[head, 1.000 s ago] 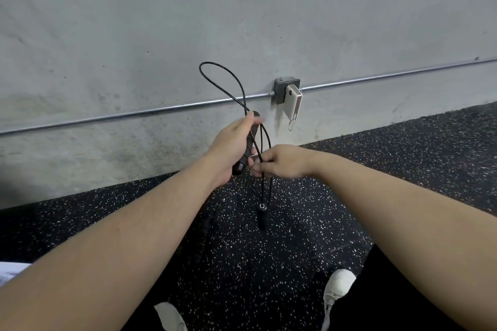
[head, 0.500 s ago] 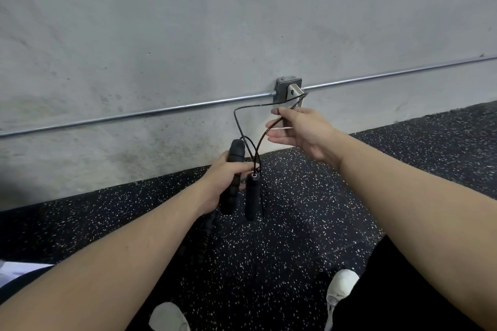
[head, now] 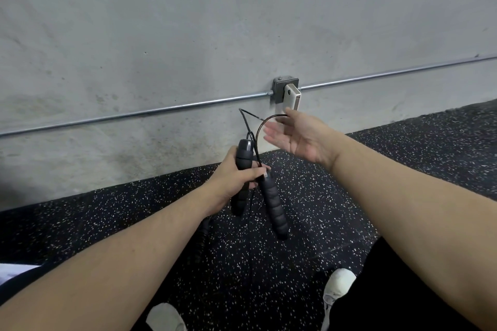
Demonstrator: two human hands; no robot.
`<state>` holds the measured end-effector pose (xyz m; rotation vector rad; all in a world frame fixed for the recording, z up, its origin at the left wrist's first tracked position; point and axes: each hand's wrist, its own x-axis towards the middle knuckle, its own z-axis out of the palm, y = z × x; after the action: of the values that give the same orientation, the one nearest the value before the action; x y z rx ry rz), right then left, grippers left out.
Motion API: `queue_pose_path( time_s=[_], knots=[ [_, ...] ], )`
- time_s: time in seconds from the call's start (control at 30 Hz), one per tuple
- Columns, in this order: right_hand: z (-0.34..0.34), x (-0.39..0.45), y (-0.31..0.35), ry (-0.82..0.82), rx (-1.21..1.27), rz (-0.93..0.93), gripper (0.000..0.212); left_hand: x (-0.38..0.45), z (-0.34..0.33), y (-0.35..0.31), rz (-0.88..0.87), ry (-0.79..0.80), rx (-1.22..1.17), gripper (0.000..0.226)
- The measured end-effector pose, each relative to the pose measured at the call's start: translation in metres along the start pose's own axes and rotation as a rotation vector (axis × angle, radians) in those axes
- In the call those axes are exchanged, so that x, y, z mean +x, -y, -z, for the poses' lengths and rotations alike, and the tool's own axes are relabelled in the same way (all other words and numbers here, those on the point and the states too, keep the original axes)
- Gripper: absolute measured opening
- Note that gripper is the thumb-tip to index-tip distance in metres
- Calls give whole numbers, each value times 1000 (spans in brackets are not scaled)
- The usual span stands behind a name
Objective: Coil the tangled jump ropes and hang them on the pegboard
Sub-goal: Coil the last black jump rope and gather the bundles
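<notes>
My left hand point(head: 236, 177) grips the black handle point(head: 243, 158) of a jump rope, with a second ribbed black handle point(head: 274, 207) hanging beside it from under my fingers. The thin black rope point(head: 259, 126) loops upward from the handles toward my right hand point(head: 298, 134). My right hand is held palm up with fingers spread and relaxed, and the rope loop passes by its fingertips. No pegboard is in view.
A grey concrete wall point(head: 188, 35) stands ahead with a metal conduit point(head: 134, 113) running across it into a junction box point(head: 282, 87) carrying a white device point(head: 293, 97). Below is black speckled rubber flooring point(head: 295, 250). My white shoes point(head: 337, 286) show at the bottom.
My right hand has gone from pulling the rope loop up near the junction box to an open palm. The left hand with both handles has stayed near the same spot.
</notes>
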<state>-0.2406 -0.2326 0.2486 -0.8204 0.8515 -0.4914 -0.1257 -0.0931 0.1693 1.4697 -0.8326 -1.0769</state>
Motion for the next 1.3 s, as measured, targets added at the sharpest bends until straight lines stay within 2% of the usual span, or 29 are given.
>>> queue_pose_path(
  time_s=[0.1, 0.27, 0.3, 0.4, 0.53, 0.6, 0.73, 0.87, 0.93, 1.03, 1.1, 1.2, 1.3],
  knots=[
    [2, -4, -5, 39, -313, -100, 52, 4, 0, -2, -16, -59, -87, 41],
    [-4, -9, -11, 86, -607, -105, 77, 10, 4, -12, -45, -141, -192, 38],
    [-6, -10, -12, 100, -680, -94, 75, 11, 4, -13, -54, -164, -192, 38],
    [-6, -13, -15, 172, -803, -70, 50, 13, 4, -16, -81, -265, -166, 36],
    [-8, -16, -19, 261, -861, -145, 47, 12, 7, -20, -75, -335, -166, 42],
    [-9, -15, -20, 270, -823, -107, 44, 11, 7, -21, -69, -333, -174, 40],
    [-8, -12, -13, 213, -673, 43, 47, 7, 4, -29, -20, -226, -222, 35],
    [-6, -13, -12, 272, -619, 34, 35, 1, 3, -38, 100, -150, -242, 38],
    [-5, -12, -12, 268, -582, 32, 35, -4, 3, -40, 159, -27, -372, 41],
    [-2, -10, -10, 257, -564, 12, 36, -9, 6, -43, 158, 98, -464, 41],
    [0, -9, -7, 227, -669, 63, 36, -11, 9, -45, 153, 146, -484, 42],
    [6, -13, -3, 140, -1053, 176, 48, -14, 14, -46, 211, 176, -504, 47],
    [8, -9, 0, 25, -1180, 420, 53, -19, 16, -47, 251, 232, -507, 54]
  ],
)
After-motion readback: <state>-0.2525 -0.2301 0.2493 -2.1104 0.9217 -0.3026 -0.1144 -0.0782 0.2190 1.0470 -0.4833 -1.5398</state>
